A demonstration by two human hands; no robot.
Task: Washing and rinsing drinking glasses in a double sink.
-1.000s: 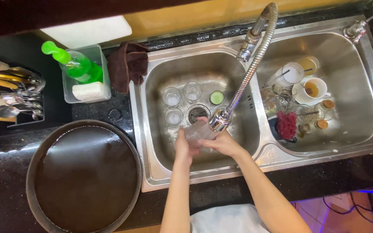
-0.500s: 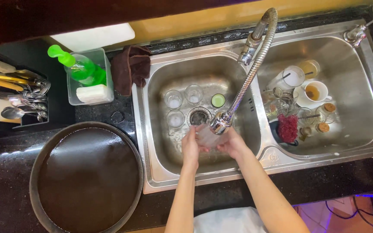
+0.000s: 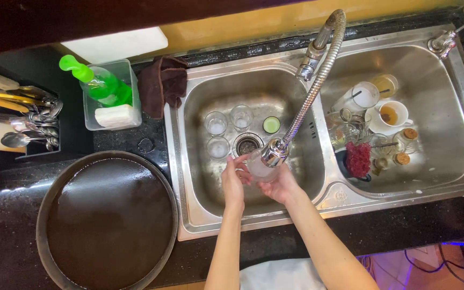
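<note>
Both my hands are over the left sink basin (image 3: 194, 177), holding a clear drinking glass (image 3: 258, 167) under the nozzle of the flexible spring faucet (image 3: 307, 102). My right hand (image 3: 281, 185) cups the glass from below and the right. My left hand (image 3: 233, 180) touches its left side with the fingers on the rim. Three clear glasses (image 3: 216, 123) and a small green-topped cup (image 3: 271, 124) stand upright at the back of the same basin, around the drain (image 3: 247, 145).
The right basin (image 3: 457, 139) holds cups, small jars and a red scrubber (image 3: 358, 159). A brown cloth (image 3: 161, 85) hangs at the sink's left rim. A green soap bottle (image 3: 100, 83) sits in a clear tub, with cutlery (image 3: 28, 115) farther left. A large round dark tray (image 3: 108, 220) lies on the counter.
My hands have turned the glass under the faucet, and my left hand has shifted onto its rim. The camera view has drifted slightly.
</note>
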